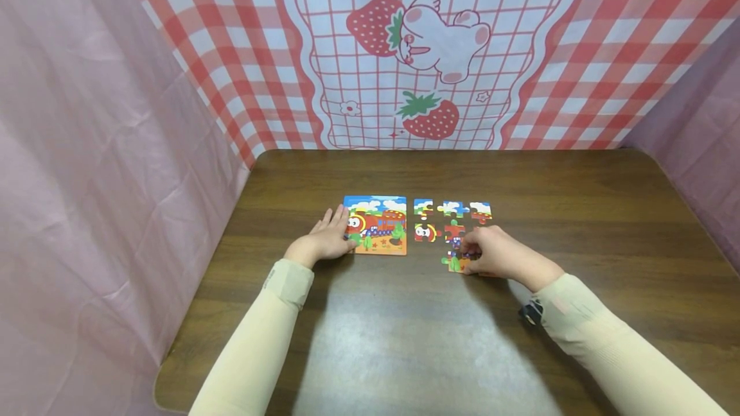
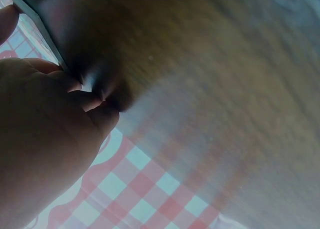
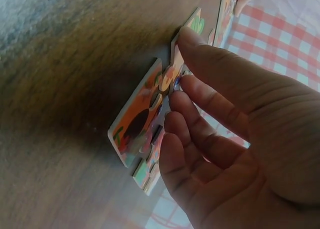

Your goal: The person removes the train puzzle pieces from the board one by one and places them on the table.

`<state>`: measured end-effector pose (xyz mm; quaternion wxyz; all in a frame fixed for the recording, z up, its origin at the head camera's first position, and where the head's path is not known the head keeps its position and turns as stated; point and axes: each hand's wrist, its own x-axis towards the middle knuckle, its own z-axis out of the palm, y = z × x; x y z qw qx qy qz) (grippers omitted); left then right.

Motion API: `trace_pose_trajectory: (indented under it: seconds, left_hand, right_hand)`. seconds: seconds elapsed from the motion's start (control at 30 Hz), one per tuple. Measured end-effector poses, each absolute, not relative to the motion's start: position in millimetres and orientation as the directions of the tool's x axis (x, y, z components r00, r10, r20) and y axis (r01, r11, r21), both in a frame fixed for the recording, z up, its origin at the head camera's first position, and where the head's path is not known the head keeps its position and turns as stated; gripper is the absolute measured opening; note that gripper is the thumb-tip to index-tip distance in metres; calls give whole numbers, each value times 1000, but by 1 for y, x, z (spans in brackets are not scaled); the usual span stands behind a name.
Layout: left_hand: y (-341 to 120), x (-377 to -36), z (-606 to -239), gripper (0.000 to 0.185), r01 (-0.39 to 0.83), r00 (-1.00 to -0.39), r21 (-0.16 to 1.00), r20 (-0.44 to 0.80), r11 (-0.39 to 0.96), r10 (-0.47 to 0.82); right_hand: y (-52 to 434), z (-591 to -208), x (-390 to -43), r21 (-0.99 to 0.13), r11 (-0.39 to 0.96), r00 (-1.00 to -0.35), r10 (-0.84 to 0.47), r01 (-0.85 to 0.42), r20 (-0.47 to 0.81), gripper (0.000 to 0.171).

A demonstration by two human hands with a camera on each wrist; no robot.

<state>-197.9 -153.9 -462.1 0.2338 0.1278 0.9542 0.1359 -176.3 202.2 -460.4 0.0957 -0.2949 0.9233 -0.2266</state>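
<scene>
Between the two hands, on the dark wood surface point(image 1: 405, 326), lie a picture card and loose puzzle pieces. Left hand point(image 1: 327, 241): fingers straight, resting flat on the left edge of the train picture card point(image 1: 378, 225), palm on the surface beside it. Left wrist view is blurred; only fingers point(image 2: 75, 96) against a pale card edge can be made out.

Right hand point(image 1: 498, 254): fingers curled over joined puzzle pieces point(image 1: 457, 260) at its fingertips. In the right wrist view the fingertips point(image 3: 186, 84) and thumb pinch the edge of an orange piece cluster point(image 3: 142, 120) lying flat on the surface; pieces look interlocked, though exactly how many I cannot tell.

Just beyond the right hand, away from the person, sit separate pieces: a sky-blue piece point(image 1: 423, 205), a second blue piece point(image 1: 454, 208), a third point(image 1: 481, 210), and a piece with a red round face point(image 1: 425, 232) nearer the card. They lie apart from one another.

Behind both hands hangs a red-checked strawberry cloth point(image 1: 428, 50); pink sheeting point(image 1: 87, 178) to the left hand's outer side.
</scene>
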Motion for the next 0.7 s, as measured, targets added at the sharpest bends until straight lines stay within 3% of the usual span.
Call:
trace_pose_trajectory:
  seconds: [0.7]
  left_hand:
    - [-162,-199,-464,86,214,-864,360,-365,908,348]
  right_hand:
    - [183,-440,-185,-534,712,-820,-570,-456,-59,30]
